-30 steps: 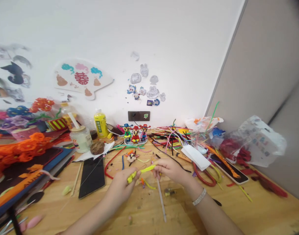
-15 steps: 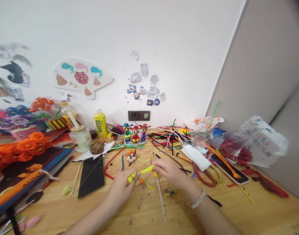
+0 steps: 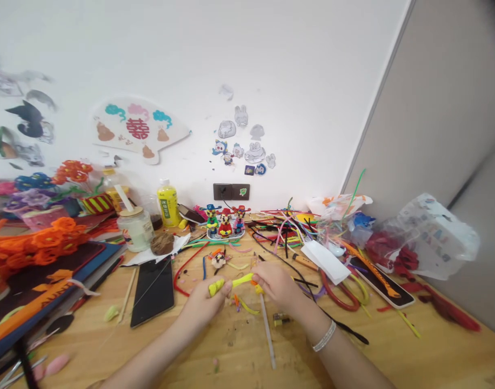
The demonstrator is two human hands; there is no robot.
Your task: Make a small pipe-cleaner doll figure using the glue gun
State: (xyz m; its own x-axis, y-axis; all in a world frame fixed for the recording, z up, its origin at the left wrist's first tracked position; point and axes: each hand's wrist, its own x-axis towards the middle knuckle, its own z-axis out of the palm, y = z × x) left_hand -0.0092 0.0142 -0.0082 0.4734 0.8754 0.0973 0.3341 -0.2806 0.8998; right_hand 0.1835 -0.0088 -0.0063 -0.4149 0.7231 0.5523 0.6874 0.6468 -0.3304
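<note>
Both hands hold one yellow pipe cleaner [image 3: 235, 282] just above the wooden table [image 3: 239, 351]. My left hand [image 3: 205, 300] is closed on its thicker left end. My right hand [image 3: 274, 285], with a silver bracelet at the wrist, pinches the right end. Beneath the hands lie scraps of yellow and orange pipe cleaner and a white stick [image 3: 267, 330]. A small yellow-capped tube [image 3: 280, 319] lies close to my right wrist.
A dark phone [image 3: 153, 292] lies left of my hands. Behind are three toy figures [image 3: 225, 221], a yellow bottle [image 3: 167, 204], a glass jar [image 3: 136, 229], orange pipe-cleaner flowers [image 3: 37, 246] and a tangle of coloured pipe cleaners [image 3: 288, 229]. Plastic bags [image 3: 429, 235] sit at the right.
Both hands have shifted slightly away from me, still holding the yellow pipe cleaner. The view has drifted a little.
</note>
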